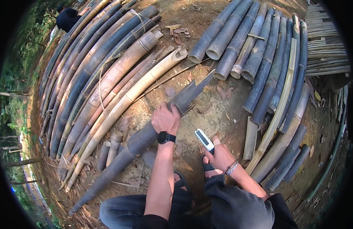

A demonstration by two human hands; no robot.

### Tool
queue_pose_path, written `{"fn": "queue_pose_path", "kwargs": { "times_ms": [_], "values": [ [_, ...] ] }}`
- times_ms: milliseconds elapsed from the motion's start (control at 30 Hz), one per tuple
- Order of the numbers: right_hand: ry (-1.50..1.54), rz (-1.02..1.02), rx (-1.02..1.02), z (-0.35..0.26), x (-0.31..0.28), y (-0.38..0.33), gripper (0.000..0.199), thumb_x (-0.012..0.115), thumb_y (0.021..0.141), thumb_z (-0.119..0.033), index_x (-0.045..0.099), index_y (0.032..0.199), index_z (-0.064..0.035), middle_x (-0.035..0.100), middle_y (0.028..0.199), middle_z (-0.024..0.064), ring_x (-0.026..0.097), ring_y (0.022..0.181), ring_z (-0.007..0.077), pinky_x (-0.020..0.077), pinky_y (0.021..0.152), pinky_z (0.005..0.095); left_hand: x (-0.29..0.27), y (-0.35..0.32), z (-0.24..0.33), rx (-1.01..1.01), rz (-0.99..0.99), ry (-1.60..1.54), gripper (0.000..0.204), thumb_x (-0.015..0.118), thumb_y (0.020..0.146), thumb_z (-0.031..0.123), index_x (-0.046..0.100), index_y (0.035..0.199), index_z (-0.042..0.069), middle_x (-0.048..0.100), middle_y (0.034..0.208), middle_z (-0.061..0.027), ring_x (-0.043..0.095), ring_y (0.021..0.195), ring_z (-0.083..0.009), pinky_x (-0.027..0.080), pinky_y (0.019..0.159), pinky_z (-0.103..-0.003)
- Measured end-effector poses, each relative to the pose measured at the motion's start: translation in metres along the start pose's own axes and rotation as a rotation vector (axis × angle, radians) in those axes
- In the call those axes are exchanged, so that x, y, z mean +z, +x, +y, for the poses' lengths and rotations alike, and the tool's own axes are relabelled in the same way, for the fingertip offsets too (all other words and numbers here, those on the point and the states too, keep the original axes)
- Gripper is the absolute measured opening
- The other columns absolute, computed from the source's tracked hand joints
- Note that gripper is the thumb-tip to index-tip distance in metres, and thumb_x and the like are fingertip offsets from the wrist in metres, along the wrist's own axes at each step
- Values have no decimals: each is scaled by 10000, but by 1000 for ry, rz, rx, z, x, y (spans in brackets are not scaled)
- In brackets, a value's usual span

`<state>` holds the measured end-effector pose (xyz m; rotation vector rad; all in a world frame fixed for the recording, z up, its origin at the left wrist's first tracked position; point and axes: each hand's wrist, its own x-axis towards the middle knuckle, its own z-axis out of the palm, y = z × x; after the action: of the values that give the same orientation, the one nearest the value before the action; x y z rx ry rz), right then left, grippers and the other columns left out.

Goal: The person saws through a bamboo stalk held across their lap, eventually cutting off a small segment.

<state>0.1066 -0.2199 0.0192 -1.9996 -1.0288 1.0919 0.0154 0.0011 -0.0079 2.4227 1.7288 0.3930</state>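
A long dark bamboo pole [136,140] lies slantwise before me, from the lower left up to a jagged, splintered far end. My left hand [165,120] wraps over it from above, a little short of that broken end; a black watch is on the wrist. To the right of the pole, my right hand [222,154] is closed around a slim white-and-black tool [204,140], pointing up and left. The tool is apart from the pole, and its exact kind is unclear.
Many bamboo poles [92,99] lie side by side at the left, some tied. Dark bamboo poles [256,57] fill the right, with a pale split strip [277,110] over them. Short bamboo pieces [114,147] stand left of the pole. A person [67,19] is far left.
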Motion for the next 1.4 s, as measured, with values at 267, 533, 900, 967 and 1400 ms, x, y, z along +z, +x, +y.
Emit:
{"fn": "queue_pose_path", "kwargs": {
  "times_ms": [267,533,900,967,1400],
  "values": [
    [-75,-5,22,-1,3,12,369,643,934,-257,443,1086,14,635,700,296,652,729,504,517,649,549,0,-3,6,-22,-35,-14,351,550,926,343,684,950,20,706,945,-195,672,927,-364,497,868,-462],
    [-79,-21,16,-5,2,22,362,644,926,-238,443,1080,21,650,735,286,658,748,493,524,670,542,-2,2,7,-33,-32,-10,329,521,937,332,669,941,38,706,959,-184,671,921,-386,512,820,-482],
    [-51,-13,-2,3,0,9,364,648,926,-229,449,1091,27,643,717,296,662,742,493,521,648,531,-1,-4,8,-14,-11,7,343,532,935,341,667,964,28,699,960,-197,671,908,-388,515,816,-486],
    [-46,8,-17,9,-1,4,356,647,932,-239,452,1074,22,643,702,288,668,727,482,522,634,525,-2,1,10,-15,-34,10,345,538,934,341,672,963,25,697,948,-194,671,903,-385,515,816,-485],
    [-38,4,47,-11,5,36,313,659,924,-219,484,1061,1,639,760,297,647,768,508,512,665,514,-2,2,6,-38,-63,-71,406,537,930,392,681,923,12,698,904,-209,679,897,-375,501,860,-477]
  ]
}}
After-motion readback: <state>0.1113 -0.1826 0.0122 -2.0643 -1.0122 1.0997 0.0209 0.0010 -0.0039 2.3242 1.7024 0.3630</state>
